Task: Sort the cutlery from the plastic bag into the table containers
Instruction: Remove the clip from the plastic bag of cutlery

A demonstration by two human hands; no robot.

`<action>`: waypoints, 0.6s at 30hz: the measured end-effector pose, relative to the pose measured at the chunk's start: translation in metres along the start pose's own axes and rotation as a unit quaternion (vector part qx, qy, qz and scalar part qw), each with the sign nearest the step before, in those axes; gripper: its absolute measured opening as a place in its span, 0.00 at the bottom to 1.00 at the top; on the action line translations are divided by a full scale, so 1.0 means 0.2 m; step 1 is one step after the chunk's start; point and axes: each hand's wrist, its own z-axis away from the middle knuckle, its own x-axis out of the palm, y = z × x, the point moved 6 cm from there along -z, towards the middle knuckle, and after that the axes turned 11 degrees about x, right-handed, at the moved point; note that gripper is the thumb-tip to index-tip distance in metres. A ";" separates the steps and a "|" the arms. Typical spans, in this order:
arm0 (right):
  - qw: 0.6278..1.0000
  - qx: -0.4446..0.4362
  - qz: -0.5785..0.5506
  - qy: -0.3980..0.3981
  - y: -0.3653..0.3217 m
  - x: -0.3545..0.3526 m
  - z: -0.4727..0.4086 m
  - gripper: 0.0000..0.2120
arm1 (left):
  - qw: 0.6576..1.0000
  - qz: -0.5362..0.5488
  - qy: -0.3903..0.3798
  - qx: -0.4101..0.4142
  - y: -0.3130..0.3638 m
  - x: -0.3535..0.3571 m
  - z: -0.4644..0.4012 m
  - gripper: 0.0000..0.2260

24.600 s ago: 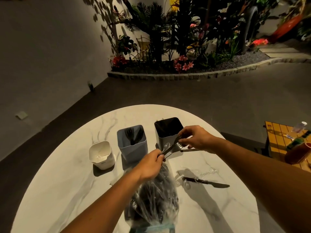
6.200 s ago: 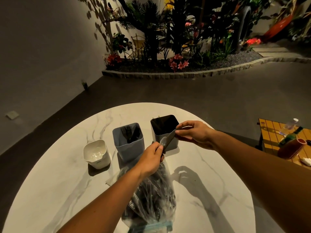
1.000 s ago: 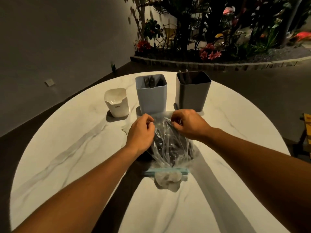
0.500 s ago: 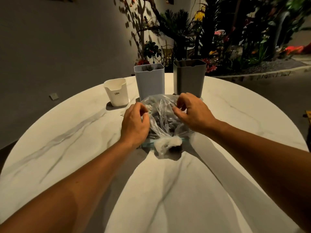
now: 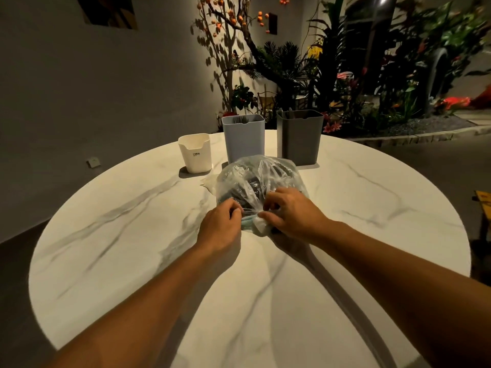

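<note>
White container (image 5: 195, 152), blue container (image 5: 244, 138) and grey container (image 5: 300, 136) line the table's (image 5: 106, 248) far edge. Mid-table, left hand (image 5: 220, 227) and right hand (image 5: 292, 212) each pinch the plastic bag's (image 5: 255, 179) near end, dark cutlery inside.

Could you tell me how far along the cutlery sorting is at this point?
Partly done: dark cutlery tips show in the blue container and the grey container. In hand: the left hand and right hand pinch the plastic bag at its near edge. Left: the bag holds dark cutlery; the white container's contents are not visible.
</note>
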 end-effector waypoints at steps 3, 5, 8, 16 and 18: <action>1.000 0.014 -0.017 0.020 0.03 0.01 -0.02 0.10 | 0.997 0.074 0.031 -0.014 -0.03 0.00 -0.06 0.09; 0.998 0.023 -0.028 0.043 0.04 0.01 -0.05 0.10 | 0.988 0.137 0.057 -0.034 -0.03 0.01 -0.10 0.09; 0.994 0.033 -0.037 0.099 0.06 0.00 -0.07 0.13 | 0.982 0.169 0.074 -0.045 0.01 0.02 -0.15 0.11; 0.989 0.043 -0.066 0.126 0.08 0.05 -0.10 0.13 | 0.963 0.245 0.087 -0.070 -0.05 0.09 -0.20 0.10; 0.990 0.047 -0.086 0.105 0.09 0.06 -0.10 0.11 | 0.963 0.251 0.072 -0.062 -0.03 0.07 -0.19 0.08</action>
